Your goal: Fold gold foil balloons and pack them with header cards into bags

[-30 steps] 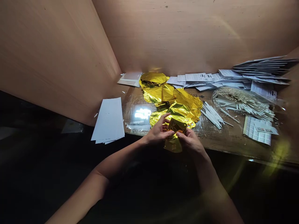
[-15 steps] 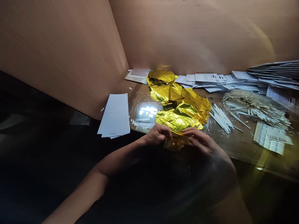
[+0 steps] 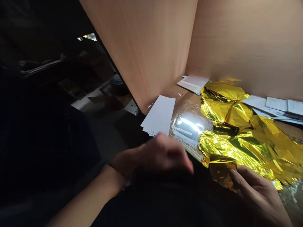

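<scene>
A flat gold foil balloon [image 3: 236,148], shiny and creased, lies over the table's front edge. My right hand [image 3: 258,189] pinches its lower end, a darker folded tab, between thumb and fingers. My left hand [image 3: 165,154] is off the foil, over the dark space in front of the table; motion smears its fingers, which look curled. Just beyond it lies a small stack of white paper sheets [image 3: 159,113]. Between those sheets and the foil is a clear plastic bag [image 3: 189,126] with glare on it.
Wooden panels [image 3: 146,47] rise at the left and back. Against the back panel lie a pale flat stack [image 3: 193,83] and several white printed packets [image 3: 272,105]. Left of the side panel, in shadow, a small packet [image 3: 132,107] and other dim items show.
The view has swung left. My left hand has let go of the foil's lower end and moved left toward the white sheets; my right hand still holds the foil.
</scene>
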